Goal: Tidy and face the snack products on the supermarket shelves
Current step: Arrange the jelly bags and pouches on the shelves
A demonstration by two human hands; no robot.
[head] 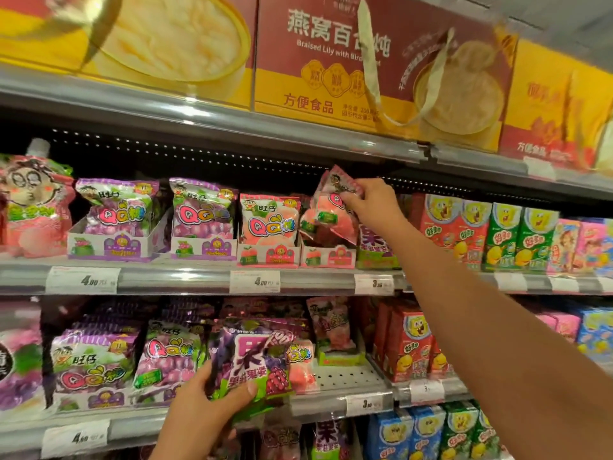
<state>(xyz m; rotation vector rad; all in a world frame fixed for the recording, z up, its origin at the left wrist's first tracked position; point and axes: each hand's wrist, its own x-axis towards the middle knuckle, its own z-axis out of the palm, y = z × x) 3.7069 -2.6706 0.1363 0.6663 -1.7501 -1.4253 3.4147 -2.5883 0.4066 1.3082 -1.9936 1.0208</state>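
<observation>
Head view: we are gripping a purple grape pouch [252,366] in our left hand [202,413], while our right hand [371,207] is pinching a tilted peach bag [326,210] above its tray [328,257]; we judge it should be seated upright, label forward.

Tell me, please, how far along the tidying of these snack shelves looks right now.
Partly done. On the middle shelf, the purple QQ candy bags and the upright peach bag stand facing front in their trays. In hand: the right hand pinches a tilted peach QQ bag by its top, and the left hand holds a grape gummy bag. Left: the lower shelf, with a bare perforated patch.
</observation>
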